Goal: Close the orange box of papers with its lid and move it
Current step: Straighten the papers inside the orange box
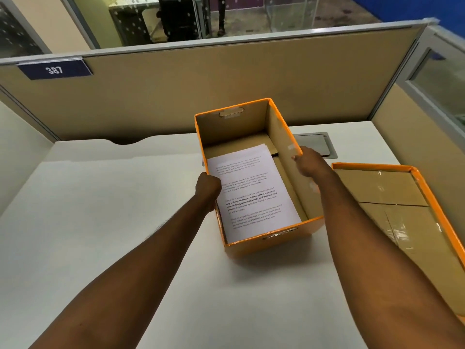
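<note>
An open orange box [270, 241] stands in the middle of the white desk, its brown cardboard inside showing. A stack of printed white papers [251, 192] lies in it, toward the left wall. My left hand [207, 183] grips the box's left wall at the rim. My right hand [308, 161] holds the right wall near its top edge. The orange lid [395, 197] lies upside down on the desk to the right of the box, brown inside up, apart from both hands.
The white desk [113, 222] is enclosed by beige cubicle partitions [201, 79] at the back and sides. A grey cable hatch [317, 144] sits in the desk behind the box. A blue tag reading 387 [54, 70] hangs on the back partition.
</note>
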Demonstrator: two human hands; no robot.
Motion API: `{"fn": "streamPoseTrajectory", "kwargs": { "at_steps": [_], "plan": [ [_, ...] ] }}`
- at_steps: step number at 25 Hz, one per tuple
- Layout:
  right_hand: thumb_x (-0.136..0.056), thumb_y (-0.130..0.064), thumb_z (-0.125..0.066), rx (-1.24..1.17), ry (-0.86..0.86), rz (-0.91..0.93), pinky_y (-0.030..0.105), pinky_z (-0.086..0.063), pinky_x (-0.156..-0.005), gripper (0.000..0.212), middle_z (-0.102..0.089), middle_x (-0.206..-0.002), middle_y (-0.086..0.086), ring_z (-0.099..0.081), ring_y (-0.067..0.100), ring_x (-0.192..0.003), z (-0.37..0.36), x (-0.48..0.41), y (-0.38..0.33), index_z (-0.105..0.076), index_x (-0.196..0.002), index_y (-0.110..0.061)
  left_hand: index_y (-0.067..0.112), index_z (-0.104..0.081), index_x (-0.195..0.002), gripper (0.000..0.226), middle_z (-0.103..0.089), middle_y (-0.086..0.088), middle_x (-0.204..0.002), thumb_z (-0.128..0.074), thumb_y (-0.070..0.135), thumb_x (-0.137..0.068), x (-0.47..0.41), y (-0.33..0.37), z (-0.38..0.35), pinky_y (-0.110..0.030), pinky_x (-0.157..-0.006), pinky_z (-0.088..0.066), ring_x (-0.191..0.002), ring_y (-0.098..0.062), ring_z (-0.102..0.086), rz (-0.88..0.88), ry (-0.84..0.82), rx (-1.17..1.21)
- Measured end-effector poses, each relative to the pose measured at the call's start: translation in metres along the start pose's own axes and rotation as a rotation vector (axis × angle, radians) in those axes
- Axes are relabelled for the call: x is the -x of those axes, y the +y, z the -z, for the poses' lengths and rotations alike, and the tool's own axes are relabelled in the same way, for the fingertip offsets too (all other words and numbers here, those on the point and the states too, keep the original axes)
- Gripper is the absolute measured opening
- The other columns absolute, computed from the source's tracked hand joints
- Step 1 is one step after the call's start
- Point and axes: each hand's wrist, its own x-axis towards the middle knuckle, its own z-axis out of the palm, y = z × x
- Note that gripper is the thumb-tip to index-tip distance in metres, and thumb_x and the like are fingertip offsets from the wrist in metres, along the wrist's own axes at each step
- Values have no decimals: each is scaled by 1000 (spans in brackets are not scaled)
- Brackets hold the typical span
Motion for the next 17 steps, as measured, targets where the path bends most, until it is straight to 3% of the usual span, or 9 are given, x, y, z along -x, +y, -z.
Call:
{"fn": "streamPoseTrajectory", "kwargs": {
  "at_steps": [2,6,9,12,14,17],
  "plan": [
    [-95,-22,-46,-36,27,-3,38,-43,-79,31,-61,-116,21,-58,36,-101,-11,28,-16,-54,-121,-6,1,-48,-120,29,-57,-11,-96,-38,5,-93,9,-3,31,-27,-58,-48,-74,-20,-57,-2,-4,-30],
    [-93,-15,-44,-89,58,-48,34,-40,-72,29,-62,-114,20,-56,32,-92,-41,98,-45,-54,-118,-6,-3,-49,-127,37,-60,-19,-104,-44,1,-90,33,-25,101,-35,-68,-47,-104,-35,-62,8,-37,-68],
    [-93,-10,-40,-161,69,-108,30,-37,-72,33,-59,-121,19,-56,35,-103,-75,153,-57,-52,-123,-5,-6,-57,-113,28,-61,-20,-95,-47,-1,-87,53,-49,146,-38,-69,-51,-87,-34,-64,-47,-30,-111],
    [-94,-9,-38,-259,73,-182,30,-45,-79,39,-55,-130,17,-55,34,-113,-110,196,-62,-47,-132,-7,-5,-60,-100,18,-62,-21,-94,-53,-5,-84,62,-79,174,-37,-70,-50,-80,-31,-61,-107,-4,-155],
    [-95,-11,-40,-258,74,-209,37,-49,-90,40,-53,-135,16,-54,35,-118,-129,219,-66,-43,-135,-8,-3,-61,-99,16,-64,-16,-88,-56,-3,-84,64,-99,191,-37,-70,-52,-76,-29,-62,-127,-1,-177],
    [-96,-12,-41,-229,87,-243,37,-49,-90,41,-53,-135,16,-54,35,-118,-153,244,-71,-42,-136,-8,-1,-63,-100,15,-63,-12,-83,-54,2,-88,59,-126,213,-37,-69,-52,-75,-29,-63,-128,-16,-192]
  ]
}}
